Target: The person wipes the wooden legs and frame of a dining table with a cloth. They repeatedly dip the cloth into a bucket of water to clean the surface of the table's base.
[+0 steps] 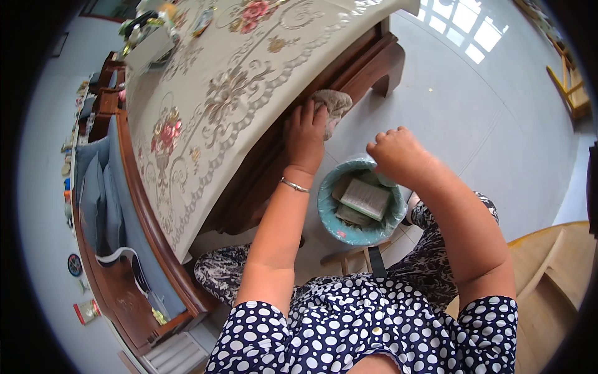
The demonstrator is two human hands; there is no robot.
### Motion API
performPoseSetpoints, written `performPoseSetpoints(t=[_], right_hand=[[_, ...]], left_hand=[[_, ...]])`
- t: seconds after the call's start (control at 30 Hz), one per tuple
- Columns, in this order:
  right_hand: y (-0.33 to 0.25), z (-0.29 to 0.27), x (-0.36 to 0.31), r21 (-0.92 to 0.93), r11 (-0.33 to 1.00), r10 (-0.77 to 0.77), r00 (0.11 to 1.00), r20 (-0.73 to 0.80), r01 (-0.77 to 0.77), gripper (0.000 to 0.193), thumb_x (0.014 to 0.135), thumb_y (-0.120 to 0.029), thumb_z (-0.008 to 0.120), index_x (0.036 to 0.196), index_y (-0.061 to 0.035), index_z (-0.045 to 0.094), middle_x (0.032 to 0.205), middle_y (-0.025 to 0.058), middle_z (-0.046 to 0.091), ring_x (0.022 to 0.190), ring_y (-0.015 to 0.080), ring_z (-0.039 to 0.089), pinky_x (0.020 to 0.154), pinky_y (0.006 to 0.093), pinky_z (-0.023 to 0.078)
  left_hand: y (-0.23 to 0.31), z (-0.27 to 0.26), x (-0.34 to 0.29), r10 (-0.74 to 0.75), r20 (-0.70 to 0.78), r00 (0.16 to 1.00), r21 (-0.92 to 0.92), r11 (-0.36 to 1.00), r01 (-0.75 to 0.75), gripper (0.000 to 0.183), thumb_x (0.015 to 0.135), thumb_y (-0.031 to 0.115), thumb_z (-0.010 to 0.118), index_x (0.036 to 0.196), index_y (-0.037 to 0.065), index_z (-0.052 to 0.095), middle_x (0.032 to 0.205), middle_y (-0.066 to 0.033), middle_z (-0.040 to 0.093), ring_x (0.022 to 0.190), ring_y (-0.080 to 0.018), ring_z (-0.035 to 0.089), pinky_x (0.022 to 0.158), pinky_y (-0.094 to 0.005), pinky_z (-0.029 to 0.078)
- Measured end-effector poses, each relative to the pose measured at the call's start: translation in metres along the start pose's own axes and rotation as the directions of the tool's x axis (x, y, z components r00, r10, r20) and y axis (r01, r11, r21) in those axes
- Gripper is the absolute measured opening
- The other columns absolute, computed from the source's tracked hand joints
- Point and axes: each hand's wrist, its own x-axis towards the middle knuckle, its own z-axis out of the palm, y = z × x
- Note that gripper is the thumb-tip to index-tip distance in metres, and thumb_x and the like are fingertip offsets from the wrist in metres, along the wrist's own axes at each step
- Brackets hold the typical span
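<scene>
My left hand (304, 138), with a silver bracelet at its wrist, presses a crumpled greyish-beige cloth (335, 111) to the side of the dark wooden table (367, 68). Its fingers are bent over the cloth's near edge. Above the right edge of a bin (332, 227) lined with a pale blue-green bag, my right hand (398, 154) is closed with its knuckles up. Whatever it may hold is hidden under the fingers. A white and green box (366, 198) lies in the bin among other rubbish.
A cream, flower-patterned tablecloth (230, 93) covers the table, with a box of small items (149, 50) at its far left. A wooden sofa with blue cushions (103, 193) stands at left. Wooden furniture (554, 268) is at lower right, and pale tiled floor (461, 118) at right.
</scene>
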Motion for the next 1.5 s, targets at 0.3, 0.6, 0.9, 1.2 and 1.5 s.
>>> performPoseSetpoints(t=[0.3, 0.6, 0.9, 1.2, 1.5], right_hand=[[-0.002, -0.007, -0.006, 0.019, 1.0, -0.015, 1.0, -0.002, 0.015, 0.034, 0.08, -0.029, 0.071, 0.104, -0.0063, 0.062, 0.097, 0.0119, 0.065, 0.093, 0.0301, 0.063, 0.083, 0.0403, 0.049], [-0.003, -0.005, -0.002, 0.04, 0.999, 0.003, 1.0, 0.013, -0.003, 0.034, 0.08, -0.027, 0.072, 0.104, -0.0045, 0.061, 0.097, 0.0129, 0.065, 0.093, 0.0321, 0.062, 0.081, 0.0413, 0.05], [0.001, -0.005, -0.003, 0.005, 1.0, -0.028, 0.998, -0.05, 0.029, 0.032, 0.079, -0.029, 0.073, 0.101, -0.0068, 0.065, 0.09, 0.0111, 0.068, 0.088, 0.0301, 0.067, 0.074, 0.0396, 0.053], [0.017, -0.006, -0.02, -0.011, 1.0, -0.007, 0.992, -0.122, 0.006, 0.03, 0.081, -0.028, 0.072, 0.102, -0.0077, 0.066, 0.085, 0.009, 0.068, 0.085, 0.0275, 0.068, 0.071, 0.0378, 0.054], [0.017, -0.012, -0.032, 0.053, 0.998, 0.02, 0.995, -0.095, -0.015, 0.03, 0.08, -0.028, 0.072, 0.101, -0.0074, 0.065, 0.089, 0.0098, 0.067, 0.089, 0.0283, 0.066, 0.074, 0.0382, 0.052]], left_hand=[[-0.056, -0.063, -0.13, -0.198, 0.057, 0.979, 0.135, 0.973, 0.189, 0.042, 0.076, 0.005, 0.06, 0.116, 0.015, 0.058, 0.129, -0.0088, 0.053, 0.114, -0.0345, 0.05, 0.089, -0.0478, 0.044], [-0.108, -0.114, -0.25, -0.493, 0.042, 0.869, 0.209, 0.855, 0.475, 0.044, 0.068, -0.003, 0.061, 0.109, 0.014, 0.063, 0.124, -0.0094, 0.055, 0.113, -0.0361, 0.05, 0.092, -0.0472, 0.043], [-0.122, -0.133, -0.276, -0.581, 0.049, 0.812, 0.285, 0.787, 0.547, 0.04, 0.065, -0.007, 0.06, 0.102, 0.01, 0.064, 0.121, -0.0108, 0.055, 0.113, -0.0357, 0.05, 0.092, -0.0467, 0.043], [-0.116, -0.139, -0.272, -0.722, 0.146, 0.676, 0.53, 0.634, 0.562, 0.031, 0.07, 0.002, 0.064, 0.099, 0.011, 0.066, 0.121, -0.011, 0.054, 0.107, -0.0369, 0.054, 0.087, -0.0455, 0.047], [-0.141, -0.139, -0.294, -0.747, 0.131, 0.652, 0.597, 0.585, 0.55, 0.034, 0.069, 0.006, 0.067, 0.103, 0.006, 0.065, 0.11, -0.0199, 0.059, 0.101, -0.0396, 0.057, 0.088, -0.0462, 0.048]])
